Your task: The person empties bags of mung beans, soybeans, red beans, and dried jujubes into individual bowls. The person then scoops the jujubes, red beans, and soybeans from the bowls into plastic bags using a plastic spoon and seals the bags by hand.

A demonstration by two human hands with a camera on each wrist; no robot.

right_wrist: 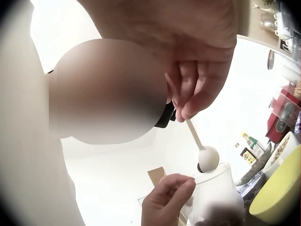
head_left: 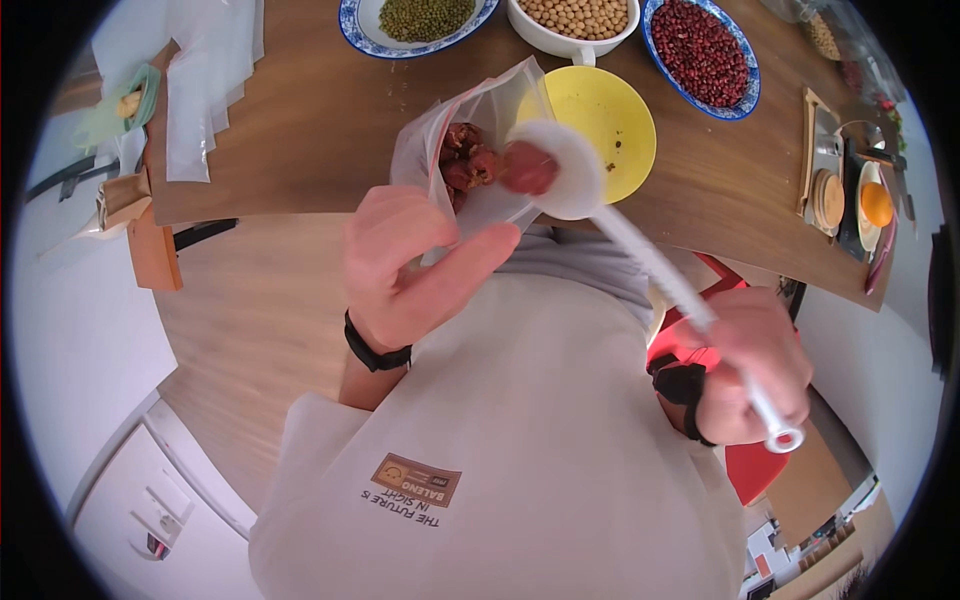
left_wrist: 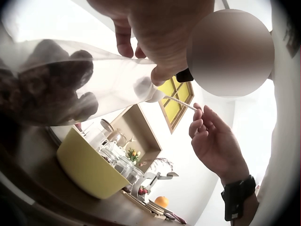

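Note:
My left hand (head_left: 415, 265) pinches the near rim of a clear plastic bag (head_left: 412, 150), its mouth spread. Wrinkled dark-red dried fruits (head_left: 462, 170), like dried dates, lie inside. My right hand (head_left: 750, 365) grips the handle of a long white spoon (head_left: 580, 185), whose bowl is tilted at the bag's mouth with one red dried fruit (head_left: 528, 168) in it. In the right wrist view, the spoon (right_wrist: 210, 159) overlaps the top of the bag (right_wrist: 218, 188). A yellow bowl (head_left: 635, 130), with a few dark crumbs in it, stands right behind the spoon.
Along the table's far side stand a dish of green beans (head_left: 425, 18), a white bowl of chickpeas (head_left: 575, 18) and a dish of red beans (head_left: 700, 55). Flat plastic bags (head_left: 195, 120) lie at left. An orange (head_left: 876, 204) and boards (head_left: 825, 200) are at right.

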